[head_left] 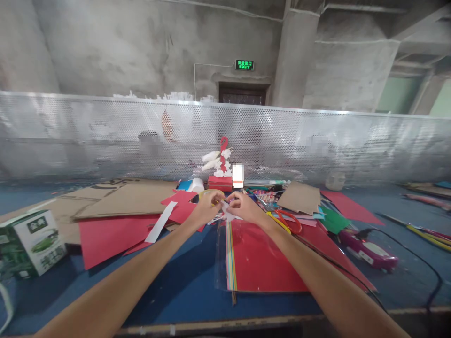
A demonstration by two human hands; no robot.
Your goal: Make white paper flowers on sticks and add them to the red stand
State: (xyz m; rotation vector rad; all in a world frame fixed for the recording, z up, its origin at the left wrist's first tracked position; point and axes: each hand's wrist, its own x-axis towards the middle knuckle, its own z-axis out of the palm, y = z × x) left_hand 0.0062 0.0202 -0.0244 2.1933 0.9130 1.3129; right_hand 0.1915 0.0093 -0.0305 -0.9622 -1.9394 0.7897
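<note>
White paper-like piece (pixel 229 217) sits between both hands, over the top edge of the red sheet stack (pixel 268 260). Left hand (pixel 207 207): grip pinched on its left side. Right hand (pixel 245 208): grip pinched on its right side. Exact finger contact too small to read. Red box (pixel 215 183) with white flowers (pixel 221 166) stands just beyond. White strip (pixel 161 221) lies left on red paper (pixel 116 234), blue surface (pixel 176 291) below.
</note>
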